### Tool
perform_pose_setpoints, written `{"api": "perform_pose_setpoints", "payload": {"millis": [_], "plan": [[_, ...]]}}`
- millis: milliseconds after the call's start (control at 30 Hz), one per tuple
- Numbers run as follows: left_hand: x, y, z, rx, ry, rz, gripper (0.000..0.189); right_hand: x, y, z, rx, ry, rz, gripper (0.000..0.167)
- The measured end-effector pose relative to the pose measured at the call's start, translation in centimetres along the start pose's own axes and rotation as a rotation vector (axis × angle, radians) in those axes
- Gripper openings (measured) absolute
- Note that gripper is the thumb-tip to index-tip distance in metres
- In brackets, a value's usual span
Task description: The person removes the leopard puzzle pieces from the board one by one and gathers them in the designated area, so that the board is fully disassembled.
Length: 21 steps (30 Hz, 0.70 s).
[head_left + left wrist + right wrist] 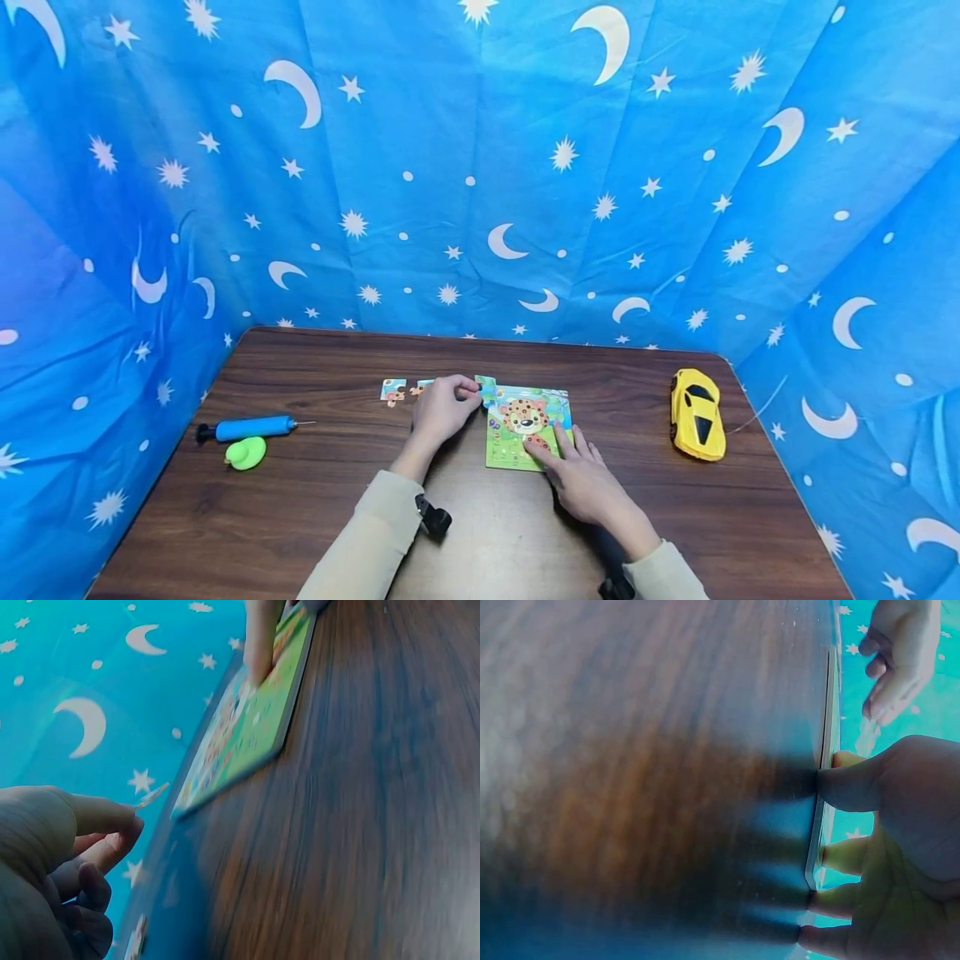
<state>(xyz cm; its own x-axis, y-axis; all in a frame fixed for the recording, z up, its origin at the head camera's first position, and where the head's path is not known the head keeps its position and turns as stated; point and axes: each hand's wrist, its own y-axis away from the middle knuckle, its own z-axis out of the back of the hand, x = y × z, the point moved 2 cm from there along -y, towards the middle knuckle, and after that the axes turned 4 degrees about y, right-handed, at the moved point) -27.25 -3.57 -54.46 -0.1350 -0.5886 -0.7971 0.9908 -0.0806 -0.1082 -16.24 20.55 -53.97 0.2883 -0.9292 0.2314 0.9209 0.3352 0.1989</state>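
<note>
My left hand [444,408] pinches a small jigsaw piece [486,388] between thumb and fingers at the far left corner of the puzzle board. In the left wrist view, that thin piece [154,795] is edge-on and apart from the board [251,742]. A spotted leopard on green shows on the puzzle board [498,454], which lies flat on the table. My right hand [588,487] rests with spread fingers on the board's near right part. In the right wrist view, the right thumb [847,784] touches the board's edge, with the fingers spread along it.
Loose jigsaw pieces [393,390] lie left of the board, partly hidden by my left hand. At far left are a blue pump [255,427] with a needle and a green toy duck [246,453]. A yellow toy car [697,417] stands at the right. Blue cloth [450,208] surrounds the table.
</note>
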Motion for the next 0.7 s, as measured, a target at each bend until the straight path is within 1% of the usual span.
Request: {"api": "perform_pose_setpoints", "payload": {"millis": [167, 333, 433, 700], "plan": [[1.3, 0.2, 1.2, -0.023, -0.016, 0.035, 0.008, 0.0, 0.0, 0.1, 0.001, -0.001, 0.002, 0.054], [2.2, 0.2, 1.6, -0.028, -0.051, 0.071, 0.008, -0.1, 0.1, 0.0, 0.002, 0.001, 0.001, 0.053], [2.5, 0.1, 1.6, -0.036, -0.076, 0.073, 0.008, -0.2, 0.0, 0.0, -0.003, 0.005, 0.002, 0.054], [2.8, -0.1, 1.5, -0.041, -0.103, 0.057, 0.005, -0.1, 0.0, -0.1, -0.005, 0.01, 0.006, 0.053]]}}
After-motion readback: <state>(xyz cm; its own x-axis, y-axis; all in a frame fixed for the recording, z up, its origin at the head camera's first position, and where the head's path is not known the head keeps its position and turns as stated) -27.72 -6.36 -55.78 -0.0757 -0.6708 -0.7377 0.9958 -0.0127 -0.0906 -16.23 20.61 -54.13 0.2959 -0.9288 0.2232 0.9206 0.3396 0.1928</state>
